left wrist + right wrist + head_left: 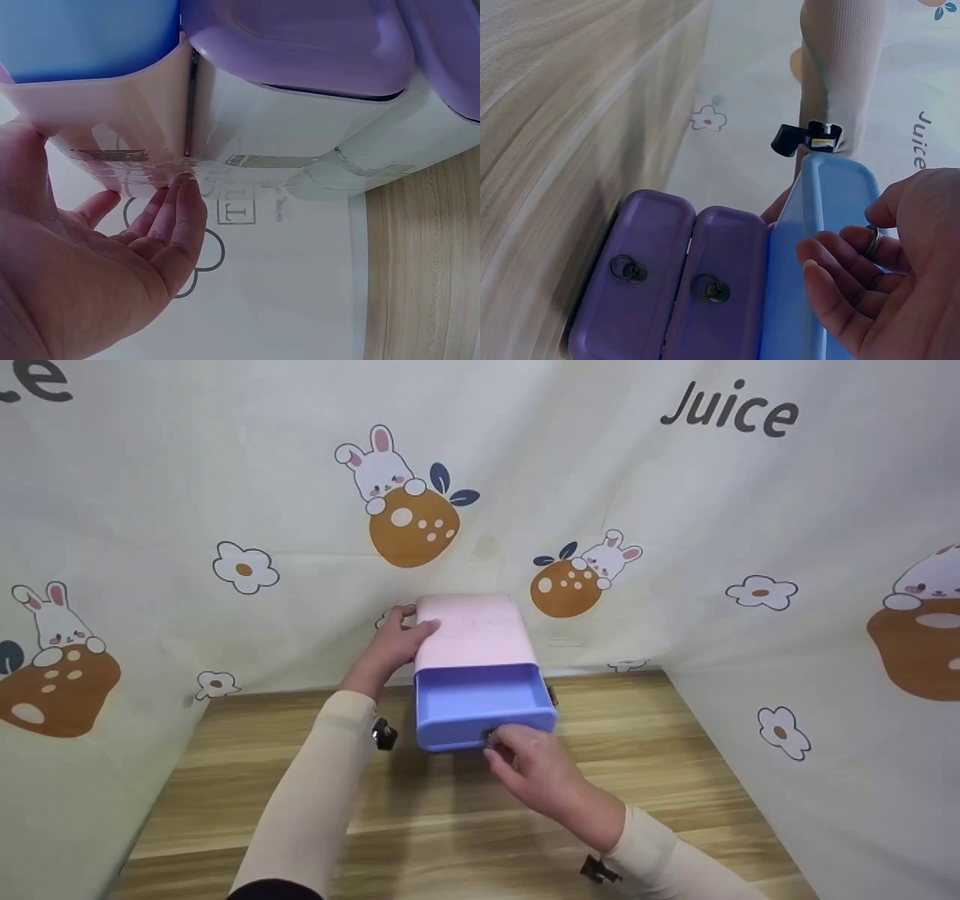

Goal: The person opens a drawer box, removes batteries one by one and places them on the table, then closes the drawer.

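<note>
Right hand (544, 776) is pinching ring pull (488, 737) on blue drawer (450, 733), left hand (394, 645) is holding pink casing (476, 634); drawer should be sliding straight, untwisted.

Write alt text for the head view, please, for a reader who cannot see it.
A person's right hand grips the dark pull of an open blue drawer in a pink case, while the left hand rests on the case's left side. Below is a wood-grain table; behind hangs a bunny-print sheet.
</note>
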Demonstrator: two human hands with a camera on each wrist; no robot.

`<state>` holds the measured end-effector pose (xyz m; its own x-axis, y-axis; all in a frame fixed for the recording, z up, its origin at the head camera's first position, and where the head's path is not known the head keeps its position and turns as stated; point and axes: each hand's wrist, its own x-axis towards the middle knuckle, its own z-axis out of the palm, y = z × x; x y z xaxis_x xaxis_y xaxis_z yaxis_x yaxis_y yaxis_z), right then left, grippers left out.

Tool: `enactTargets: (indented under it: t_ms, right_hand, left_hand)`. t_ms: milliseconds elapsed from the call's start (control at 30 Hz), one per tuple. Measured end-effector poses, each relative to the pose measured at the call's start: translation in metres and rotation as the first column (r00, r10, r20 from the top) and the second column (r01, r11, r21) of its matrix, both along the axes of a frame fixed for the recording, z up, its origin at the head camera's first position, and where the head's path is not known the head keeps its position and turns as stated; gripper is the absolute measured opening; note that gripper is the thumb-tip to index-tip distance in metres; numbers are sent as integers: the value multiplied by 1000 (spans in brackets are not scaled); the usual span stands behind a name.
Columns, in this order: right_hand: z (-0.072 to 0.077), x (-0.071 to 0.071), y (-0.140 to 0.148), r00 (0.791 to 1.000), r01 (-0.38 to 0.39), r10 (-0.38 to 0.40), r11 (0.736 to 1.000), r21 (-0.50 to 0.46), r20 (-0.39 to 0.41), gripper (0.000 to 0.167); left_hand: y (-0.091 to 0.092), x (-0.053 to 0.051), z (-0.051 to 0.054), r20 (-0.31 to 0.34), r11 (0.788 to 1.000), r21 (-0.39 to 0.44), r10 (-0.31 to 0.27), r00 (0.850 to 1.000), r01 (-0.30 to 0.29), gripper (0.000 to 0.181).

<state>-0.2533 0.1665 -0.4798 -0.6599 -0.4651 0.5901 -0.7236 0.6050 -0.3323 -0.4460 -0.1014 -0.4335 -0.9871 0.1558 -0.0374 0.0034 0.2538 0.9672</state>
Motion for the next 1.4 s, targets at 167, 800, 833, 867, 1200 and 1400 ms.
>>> enactTargets:
  t_ms: [167, 800, 833, 867, 1200, 1400]
  right_hand:
    - [2, -2, -1, 1000, 10, -10, 1000, -2, 30, 9]
    - [3, -11, -4, 995, 29, -28, 1000, -7, 94, 6]
    - [3, -11, -4, 996, 27, -27, 1000, -7, 89, 6]
    - [3, -11, -4, 996, 27, -26, 1000, -7, 85, 6]
    - [5, -11, -8, 994, 52, -51, 999, -10, 100, 5]
    - [5, -14, -7, 994, 53, -51, 998, -17, 101, 4]
  left_hand:
    - [-1, 0, 1, 19, 999, -32, 8, 1000, -7, 85]
    - [-2, 0, 5, 20, 1000, -9, -10, 1000, 10, 87]
    - [-2, 0, 5, 19, 1000, -5, -10, 1000, 10, 86]
    - [-1, 0, 5, 19, 1000, -3, -12, 1000, 12, 87]
    - [-1, -2, 4, 25, 1000, -18, 0, 1000, 1, 88]
    - [-1, -1, 5, 27, 1000, -22, -2, 1000, 3, 88]
